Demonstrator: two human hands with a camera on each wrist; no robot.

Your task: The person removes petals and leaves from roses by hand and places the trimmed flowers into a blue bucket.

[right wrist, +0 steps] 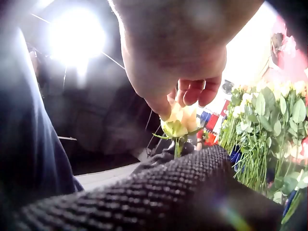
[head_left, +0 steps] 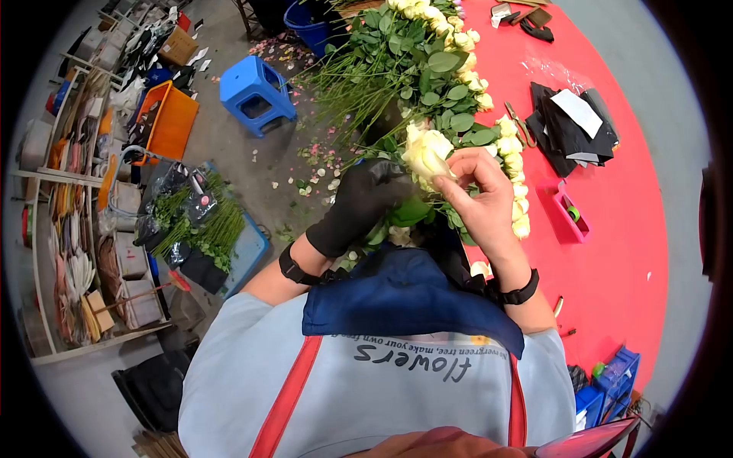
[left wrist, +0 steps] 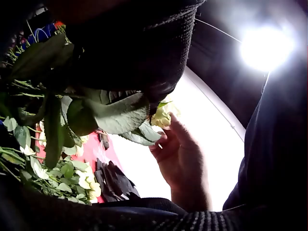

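A pale cream rose (head_left: 427, 155) is held upright in front of the person's chest. The gloved left hand (head_left: 365, 200) grips its stem just under the bloom, with green leaves (head_left: 410, 212) hanging below. The bare right hand (head_left: 482, 192) pinches the outer petals between thumb and fingers. In the right wrist view, the right hand (right wrist: 178, 57) reaches down onto the rose (right wrist: 180, 121), whose green sepals spread beneath it. From the left wrist, the right hand (left wrist: 180, 156) shows at the rose (left wrist: 164, 114), beside large leaves (left wrist: 118, 113); the dark glove hides the left fingers.
Cream roses (head_left: 513, 164) with leafy stems line the edge of a red table (head_left: 611, 282). On it lie scissors (head_left: 521, 124), black sheets (head_left: 561, 130) and a pink tape holder (head_left: 569, 214). A blue stool (head_left: 256, 91) and an orange crate (head_left: 169, 126) stand left, near petals on the floor.
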